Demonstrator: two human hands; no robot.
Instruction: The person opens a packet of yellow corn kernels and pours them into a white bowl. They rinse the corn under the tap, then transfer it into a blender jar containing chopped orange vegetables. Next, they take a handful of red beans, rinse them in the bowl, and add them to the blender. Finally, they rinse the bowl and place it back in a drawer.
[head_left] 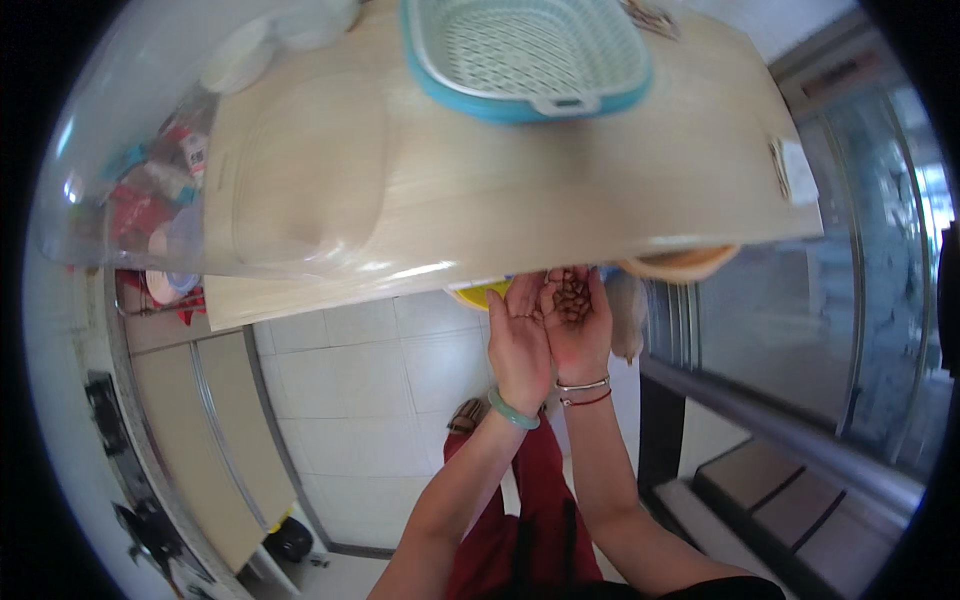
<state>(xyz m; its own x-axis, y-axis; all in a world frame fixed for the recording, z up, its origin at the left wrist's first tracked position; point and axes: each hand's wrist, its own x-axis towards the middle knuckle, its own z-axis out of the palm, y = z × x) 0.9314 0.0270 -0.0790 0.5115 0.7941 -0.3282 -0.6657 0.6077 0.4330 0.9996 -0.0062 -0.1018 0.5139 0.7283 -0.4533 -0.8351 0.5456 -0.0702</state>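
Both palms face up, side by side, just below the near edge of the table. A small heap of brown nuts (571, 299), which look like shelled peanuts, lies in my cupped right hand (580, 345). My left hand (519, 350) rests against it with the palm up and the fingers extended; a few tiny bits show near its fingers, too small to name. Behind the fingertips, a yellow container (474, 296) and a round tan basket (685, 265) sit partly hidden under the table edge.
The wooden table (480, 200) spans the view ahead. On it stand a white draining basket in a blue basin (530, 108) and a clear plastic cover (310, 170). A glass-fronted sliding door (780, 310) is at the right, cabinets (210, 430) at the left. White tiles (370, 400) cover the floor.
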